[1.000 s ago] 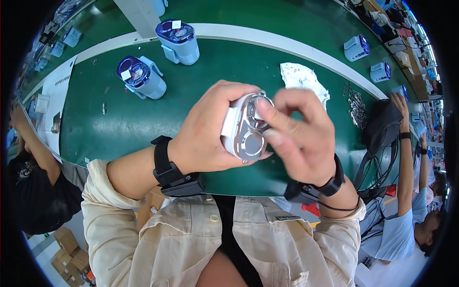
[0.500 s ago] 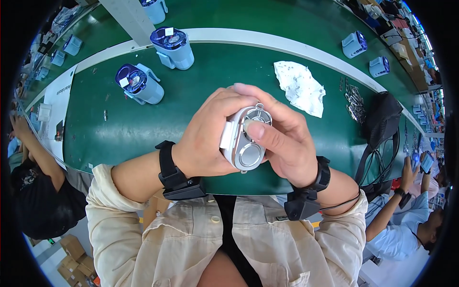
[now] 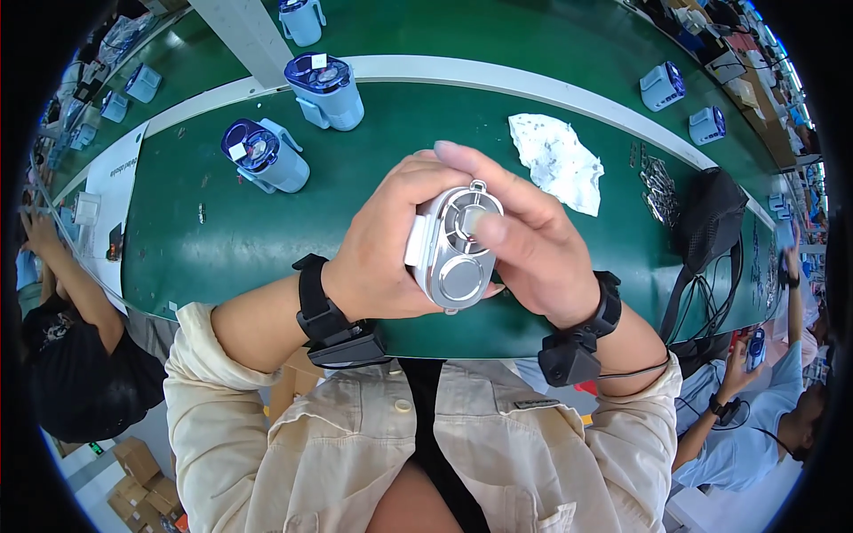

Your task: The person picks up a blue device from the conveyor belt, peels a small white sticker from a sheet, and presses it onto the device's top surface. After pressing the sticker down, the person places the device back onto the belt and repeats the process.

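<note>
A white, oval-bodied appliance (image 3: 459, 284) with a shiny silver end faces up in front of my chest. That end bears a spoked round opening, a smooth round disc and a small wire loop at the far edge. My left hand (image 3: 377, 240) is closed round its left side, and one fingertip shows below its right edge. From the right, my right hand (image 3: 546, 253) curls about the far side, its fingers by my left fingertips. Its blurred thumb lies over the spoked opening; whether it presses there I cannot tell. The underside is hidden by my hands.
On the green table (image 3: 267, 240) stand light-blue jug-like appliances (image 3: 330, 93) with dark blue lids. A spotted white cloth (image 3: 558, 164) lies beyond my right hand, near a pile of small metal parts (image 3: 659, 191) and a black mesh bag (image 3: 711, 218). Co-workers sit at both sides.
My right thumb has shifted and uncovered more of the spoked opening. My right palm has drawn slightly away to the right. The appliance has shifted slightly left. At right, a co-worker's hands have moved.
</note>
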`<action>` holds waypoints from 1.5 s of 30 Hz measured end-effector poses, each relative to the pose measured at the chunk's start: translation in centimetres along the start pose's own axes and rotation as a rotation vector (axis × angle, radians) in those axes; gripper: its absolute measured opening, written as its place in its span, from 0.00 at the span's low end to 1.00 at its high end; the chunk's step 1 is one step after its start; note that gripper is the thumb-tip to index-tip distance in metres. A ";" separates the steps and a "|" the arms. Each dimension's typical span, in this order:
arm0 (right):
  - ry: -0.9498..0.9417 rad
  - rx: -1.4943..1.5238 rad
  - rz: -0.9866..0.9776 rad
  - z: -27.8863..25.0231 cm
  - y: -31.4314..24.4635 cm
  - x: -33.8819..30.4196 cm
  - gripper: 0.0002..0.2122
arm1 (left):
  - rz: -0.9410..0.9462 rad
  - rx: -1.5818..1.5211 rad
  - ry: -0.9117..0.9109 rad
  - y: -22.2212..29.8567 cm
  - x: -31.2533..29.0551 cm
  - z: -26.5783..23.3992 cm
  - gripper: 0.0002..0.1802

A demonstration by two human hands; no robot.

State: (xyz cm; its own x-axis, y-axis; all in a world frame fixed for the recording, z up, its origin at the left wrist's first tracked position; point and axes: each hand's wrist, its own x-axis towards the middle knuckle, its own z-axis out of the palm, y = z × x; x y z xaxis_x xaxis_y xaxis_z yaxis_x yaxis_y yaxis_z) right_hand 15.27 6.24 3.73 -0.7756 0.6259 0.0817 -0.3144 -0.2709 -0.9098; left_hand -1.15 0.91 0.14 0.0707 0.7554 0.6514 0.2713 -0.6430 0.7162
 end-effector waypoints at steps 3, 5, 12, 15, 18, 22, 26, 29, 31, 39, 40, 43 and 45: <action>0.024 -0.051 -0.012 -0.1 0.0 -0.2 0.24 | -0.013 0.012 -0.019 -0.2 0.2 0.1 0.46; 0.023 -0.082 -0.014 0.1 0.0 -0.2 0.24 | -0.038 0.023 -0.039 -0.3 0.2 0.0 0.47; 0.107 -0.075 0.053 -1.7 -0.5 1.9 0.22 | -0.071 0.241 0.002 0.5 0.5 -0.2 0.54; 0.135 -0.050 -0.053 -6.0 -3.1 5.2 0.20 | 0.003 0.301 0.071 0.3 0.8 -0.7 0.56; 0.415 -0.203 -0.086 -10.9 -5.1 9.9 0.20 | -0.007 0.341 0.097 0.3 0.5 -1.5 0.58; 0.734 -0.702 -0.191 -22.6 -5.2 13.4 0.17 | 0.046 0.260 0.048 0.4 0.9 -0.8 0.54; 0.830 -1.580 -0.379 -21.7 -5.7 15.9 0.17 | 0.036 0.272 0.057 0.4 0.5 -1.0 0.53; 0.648 -1.935 -0.783 -15.6 -5.6 18.9 0.21 | 0.030 0.259 0.067 1.0 0.3 -1.1 0.49; 0.298 -1.628 -0.716 -10.3 -4.2 21.9 0.22 | 0.040 0.253 0.081 1.0 0.2 -1.1 0.49; 0.314 -1.331 -0.461 -4.4 1.0 29.4 0.25 | 0.057 0.225 0.106 0.2 0.5 -1.0 0.45; 0.356 -1.313 -0.430 -3.7 0.4 28.9 0.26 | 0.061 0.205 0.117 0.2 0.5 -0.9 0.45; 0.123 -1.171 -0.174 -0.1 -3.6 24.2 0.25 | 0.055 0.179 0.138 0.9 0.0 -0.9 0.43; -0.041 -1.264 -0.159 2.1 -3.3 20.7 0.23 | 0.063 0.202 0.154 0.9 0.1 -1.2 0.43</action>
State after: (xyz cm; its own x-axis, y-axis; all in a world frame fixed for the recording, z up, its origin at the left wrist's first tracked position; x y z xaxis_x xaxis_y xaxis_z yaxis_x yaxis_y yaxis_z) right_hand -0.95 18.54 9.27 -0.8009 0.5580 0.2173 0.3154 0.7014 -0.6392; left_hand -2.10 0.27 1.13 -0.0495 0.6767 0.7346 0.4586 -0.6380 0.6186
